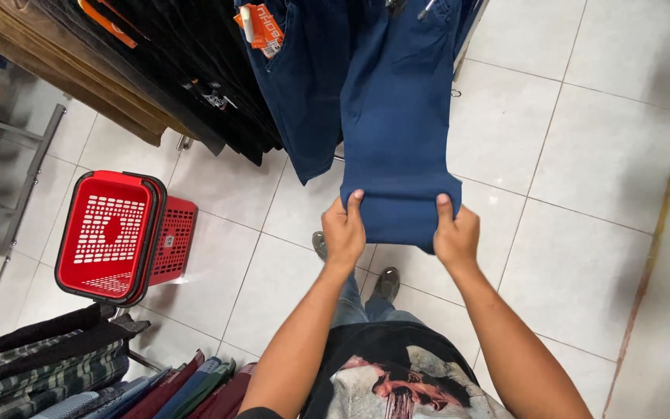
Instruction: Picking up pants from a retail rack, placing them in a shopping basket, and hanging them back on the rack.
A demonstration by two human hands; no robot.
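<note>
- The white tiled floor (583,155) fills most of the view, running under the racks and the person's shoes.
- A rail of dark hanging garments (195,85) crosses the upper left; beside it hang more blue trousers, one pair with an orange tag (261,27) at the waist.
- The blue trousers (397,116) being handled hang from the rack at top centre. The legs drop straight down and their hem end is drawn toward the person, so the garment is on its hanger and only its lower end is held up.
- A stack of red shopping baskets (110,233) stands on the floor at left, well apart from the hands.
- Folded checked and striped clothes (56,372) lie at lower left.
- The left hand (344,233) is closed on the left corner of the hem, thumb on top.
- The right hand (457,233) pinches the right corner likewise, pulling the cloth flat between them.
</note>
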